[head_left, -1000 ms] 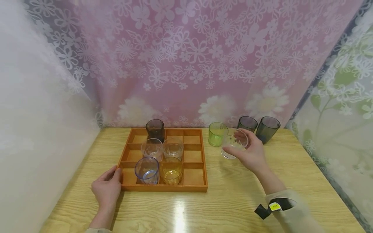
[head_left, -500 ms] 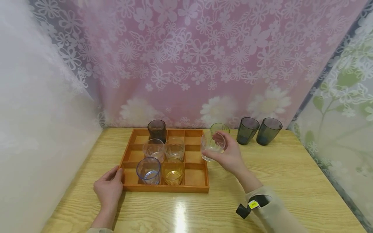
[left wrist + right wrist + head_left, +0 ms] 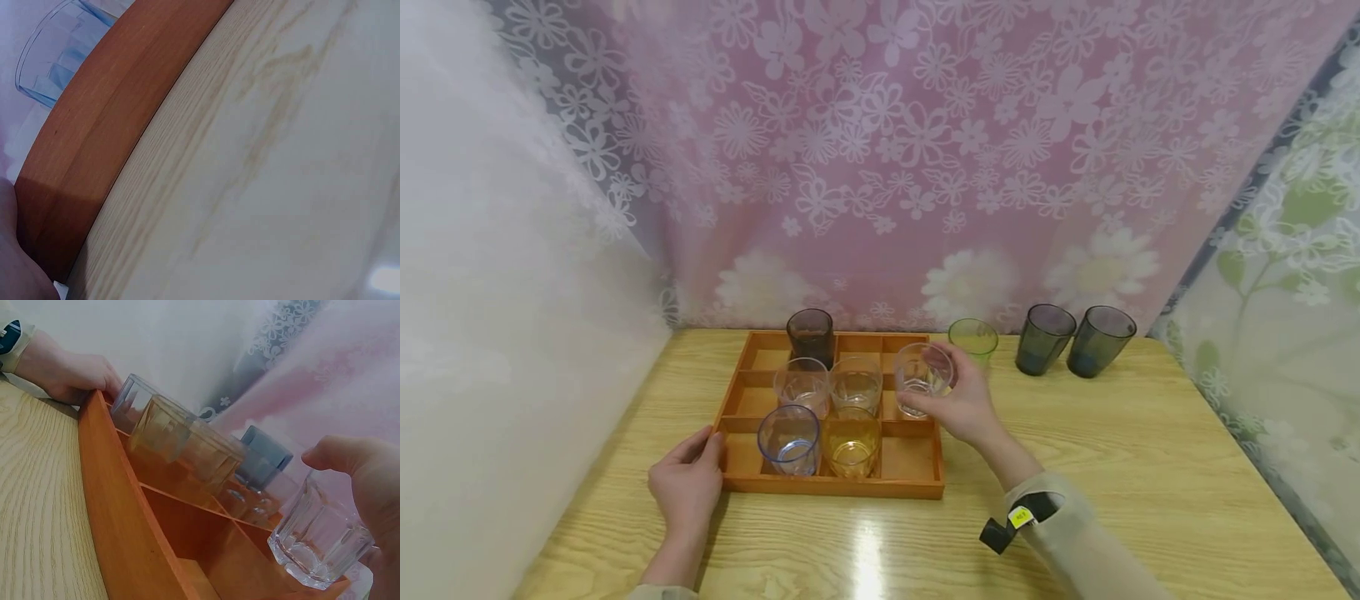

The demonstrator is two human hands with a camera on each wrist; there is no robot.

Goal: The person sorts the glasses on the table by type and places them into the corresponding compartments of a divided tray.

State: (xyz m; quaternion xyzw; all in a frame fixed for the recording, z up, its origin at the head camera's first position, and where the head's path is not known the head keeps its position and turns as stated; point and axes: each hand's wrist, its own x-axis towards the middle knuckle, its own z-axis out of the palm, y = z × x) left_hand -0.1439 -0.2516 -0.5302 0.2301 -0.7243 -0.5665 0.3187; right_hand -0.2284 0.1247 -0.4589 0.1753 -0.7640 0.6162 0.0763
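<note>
My right hand (image 3: 966,404) grips a clear glass (image 3: 917,379) by its sides, thumb on the near side. In the right wrist view the glass (image 3: 319,534) is tilted, over the right-hand compartments of the wooden tray (image 3: 835,487); whether its base touches the tray I cannot tell. My left hand (image 3: 688,483) holds the tray's left edge near the front corner. Standing in the tray are a blue-rimmed glass (image 3: 788,442), an amber glass (image 3: 852,446), two clear glasses (image 3: 801,390) and a dark grey glass (image 3: 810,336).
Right of the tray a green glass (image 3: 974,337) stands partly behind my right hand. Two dark grey glasses (image 3: 1045,340) stand farther right, near the back edge of the wooden table (image 3: 1120,450). A floral pink curtain (image 3: 880,167) hangs behind.
My right hand has carried the clear glass leftward, from in front of the green and dark glasses to over the tray's right side. My left hand stays on the tray's edge.
</note>
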